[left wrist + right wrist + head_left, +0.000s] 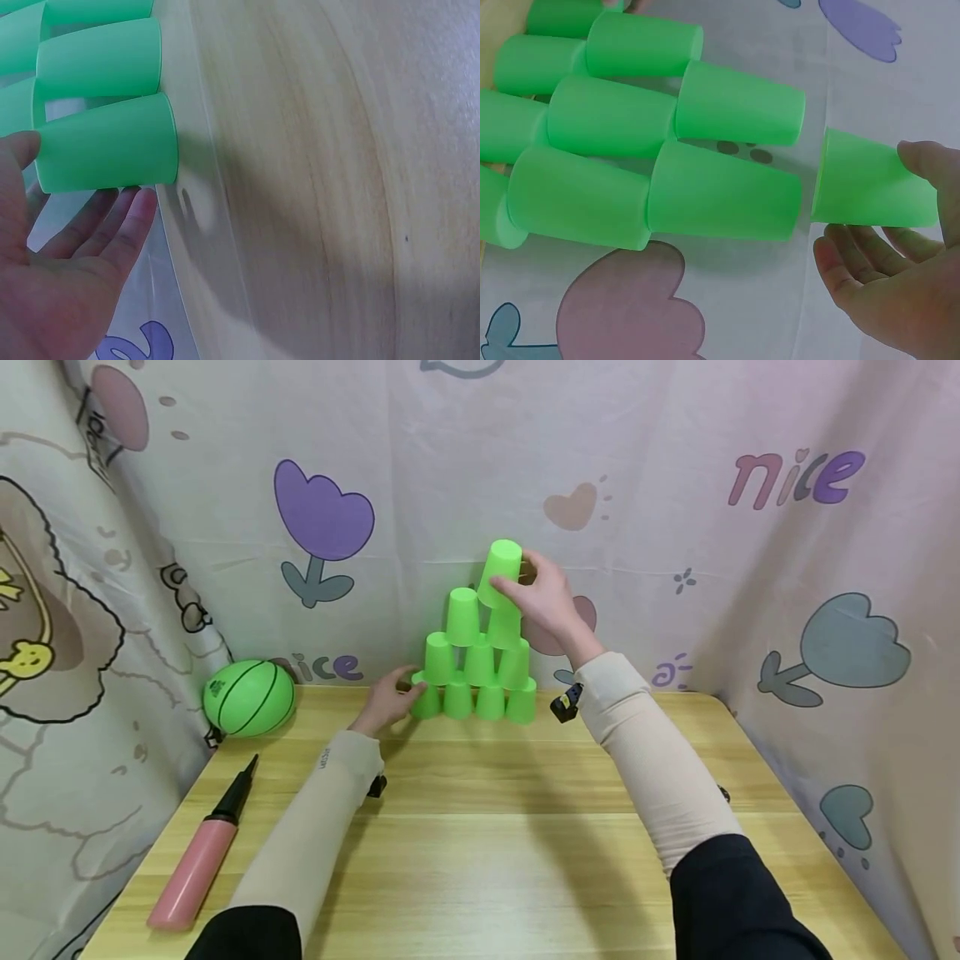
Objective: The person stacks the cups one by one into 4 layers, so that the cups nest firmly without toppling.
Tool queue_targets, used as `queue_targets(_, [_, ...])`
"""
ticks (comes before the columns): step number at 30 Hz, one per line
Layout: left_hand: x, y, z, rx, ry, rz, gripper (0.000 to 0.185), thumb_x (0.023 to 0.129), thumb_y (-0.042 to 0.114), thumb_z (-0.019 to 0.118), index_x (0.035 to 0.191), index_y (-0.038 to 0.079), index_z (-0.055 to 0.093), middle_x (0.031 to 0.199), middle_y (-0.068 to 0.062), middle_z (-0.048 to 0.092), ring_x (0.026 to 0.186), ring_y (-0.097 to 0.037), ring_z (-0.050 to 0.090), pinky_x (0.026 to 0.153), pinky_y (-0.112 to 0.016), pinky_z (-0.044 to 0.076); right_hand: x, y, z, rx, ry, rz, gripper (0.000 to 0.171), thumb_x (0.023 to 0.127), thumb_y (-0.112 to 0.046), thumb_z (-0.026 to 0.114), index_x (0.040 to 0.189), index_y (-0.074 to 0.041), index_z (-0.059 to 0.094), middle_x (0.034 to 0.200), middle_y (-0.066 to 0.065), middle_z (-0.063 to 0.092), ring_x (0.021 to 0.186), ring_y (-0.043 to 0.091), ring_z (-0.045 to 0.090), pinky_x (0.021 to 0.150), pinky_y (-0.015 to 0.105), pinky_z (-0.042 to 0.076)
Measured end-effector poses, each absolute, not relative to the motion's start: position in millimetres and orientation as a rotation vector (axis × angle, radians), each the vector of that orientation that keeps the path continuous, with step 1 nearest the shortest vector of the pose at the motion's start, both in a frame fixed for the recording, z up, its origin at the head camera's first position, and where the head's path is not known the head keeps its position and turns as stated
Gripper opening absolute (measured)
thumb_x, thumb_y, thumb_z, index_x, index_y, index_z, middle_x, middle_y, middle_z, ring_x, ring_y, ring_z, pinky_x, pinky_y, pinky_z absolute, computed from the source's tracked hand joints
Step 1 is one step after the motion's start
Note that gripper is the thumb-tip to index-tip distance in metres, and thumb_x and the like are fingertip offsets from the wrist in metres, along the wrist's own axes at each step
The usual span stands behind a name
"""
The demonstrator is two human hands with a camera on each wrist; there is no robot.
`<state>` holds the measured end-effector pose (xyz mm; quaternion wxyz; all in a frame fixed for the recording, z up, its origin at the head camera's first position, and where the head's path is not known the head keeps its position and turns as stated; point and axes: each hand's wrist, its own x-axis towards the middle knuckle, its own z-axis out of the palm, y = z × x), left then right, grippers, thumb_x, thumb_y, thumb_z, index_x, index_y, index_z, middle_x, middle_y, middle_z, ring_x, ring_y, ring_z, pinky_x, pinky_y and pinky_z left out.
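Note:
Bright green cups (pixel 479 663) are stacked upside down in a pyramid at the table's back edge, with two cups in its upper row. Above that row, my right hand (pixel 551 597) holds another upside-down green cup (pixel 874 180) between thumb and fingers. A gap shows between its rim and the cups beneath in the right wrist view. Low on the left, my left hand (pixel 386 702) is around the end cup (pixel 109 146) of the bottom row, thumb at its narrow end and fingertips along its outer side.
A green ball (pixel 250 697) with black lines sits at the table's back left corner. Nearer the front lies a pink hand pump (pixel 197 868) with a black nozzle. A printed curtain (pixel 450 468) hangs right behind the cups. The wooden table (pixel 480 843) stretches forward from the pyramid.

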<state>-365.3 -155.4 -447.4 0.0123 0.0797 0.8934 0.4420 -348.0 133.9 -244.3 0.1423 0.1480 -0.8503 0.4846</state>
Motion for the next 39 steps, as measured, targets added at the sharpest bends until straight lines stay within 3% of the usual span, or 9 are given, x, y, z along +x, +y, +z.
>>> queue_targets(11, [-364,-155,-445,0.239,2.752,1.415,0.061,0.108,0.042,0.058,0.161,0.016,0.041,0.143,-0.027,0.059,0.128,-0.042,0.061,0.091,-0.046,0.064,-364,126,-240,0.378,-2.505,1.380,0.061,0.099,-0.039,0.072,0.152,-0.014,0.055,0.137,0.013,0.069,0.124,0.025,0.067,0.102,0.039,0.058])
queue_targets(25, [-363,-156,-447,0.242,2.739,1.414,0.061,0.108,0.042,0.057,0.162,0.017,0.041,0.143,-0.027,0.059,0.128,-0.042,0.061,0.096,-0.049,0.062,-377,112,-243,0.373,-2.542,1.345,0.066,0.101,-0.036,0.070,0.157,-0.009,0.047,0.138,0.015,0.067,0.123,0.027,0.066,0.100,0.038,0.059])
queue_targets(39, [-361,-155,-445,0.259,2.736,1.432,0.062,0.108,0.042,0.057,0.162,0.015,0.040,0.143,-0.027,0.059,0.129,-0.043,0.060,0.098,-0.052,0.061,-376,114,-241,0.346,-2.558,1.356,0.073,0.101,-0.043,0.069,0.161,-0.011,0.041,0.149,0.014,0.061,0.133,0.026,0.061,0.109,0.037,0.056])
